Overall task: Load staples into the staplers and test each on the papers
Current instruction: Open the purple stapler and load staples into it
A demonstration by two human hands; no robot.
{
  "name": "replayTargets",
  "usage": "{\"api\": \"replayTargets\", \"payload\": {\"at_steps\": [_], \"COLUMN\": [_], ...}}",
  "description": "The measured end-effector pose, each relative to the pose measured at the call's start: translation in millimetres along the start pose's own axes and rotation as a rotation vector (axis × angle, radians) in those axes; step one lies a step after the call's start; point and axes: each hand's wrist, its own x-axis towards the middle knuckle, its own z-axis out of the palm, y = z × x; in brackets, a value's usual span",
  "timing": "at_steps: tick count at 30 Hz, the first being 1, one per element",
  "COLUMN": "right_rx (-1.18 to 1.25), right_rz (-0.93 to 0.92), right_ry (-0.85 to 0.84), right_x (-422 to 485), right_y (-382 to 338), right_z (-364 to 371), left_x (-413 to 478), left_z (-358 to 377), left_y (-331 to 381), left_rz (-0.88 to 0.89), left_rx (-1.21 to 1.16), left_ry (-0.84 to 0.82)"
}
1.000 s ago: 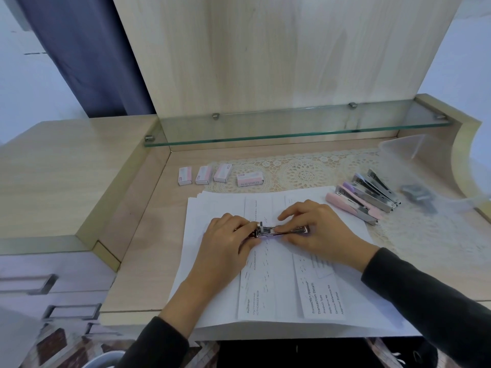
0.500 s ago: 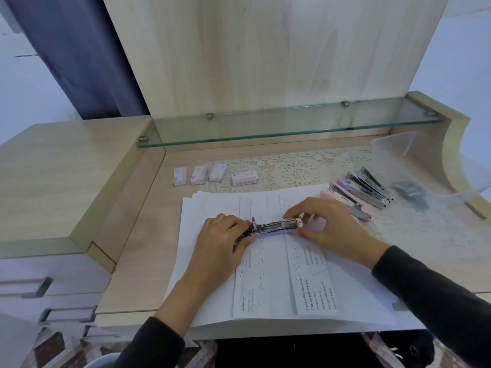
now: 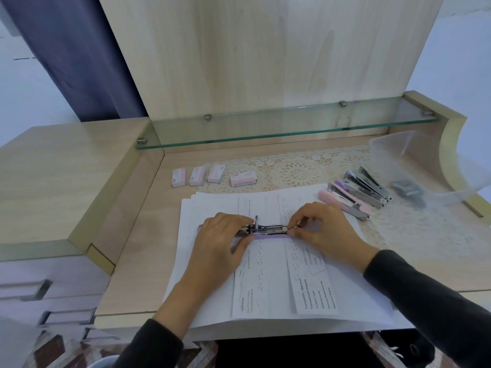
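Lilac stapler (image 3: 268, 231) lies opened at frame centre, left hand (image 3: 220, 239) grip grasping its rear, right hand (image 3: 322, 229) grip pinching its front mid-loading; closing it on the papers (image 3: 212, 274) likely comes next.

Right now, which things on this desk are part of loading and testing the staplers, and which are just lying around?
In the job:
purple stapler, open, held by left hand and right hand
papers
staple boxes
waiting staplers

Lying about:
clear plastic tub
lace mat
glass shelf
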Motion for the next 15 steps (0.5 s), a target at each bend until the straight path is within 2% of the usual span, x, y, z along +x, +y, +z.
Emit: {"api": "replayTargets", "payload": {"at_steps": [4, 8, 15], "right_rx": [-0.004, -0.026, -0.005], "right_rz": [0.019, -0.056, -0.067], "right_ry": [-0.005, 0.001, 0.013], "right_x": [-3.3, -3.6, -2.8], "right_y": [1.1, 3.3, 5.0], "right_z": [0.9, 3.4, 5.3], "left_x": [-0.6, -0.2, 1.2], "left_z": [-0.7, -0.8, 0.6], "left_y": [-0.7, -3.2, -7.8], "left_rz": [0.006, 0.054, 0.133], "left_rx": [-0.029, -0.022, 0.093], "left_ry": [0.015, 0.005, -0.071]}}
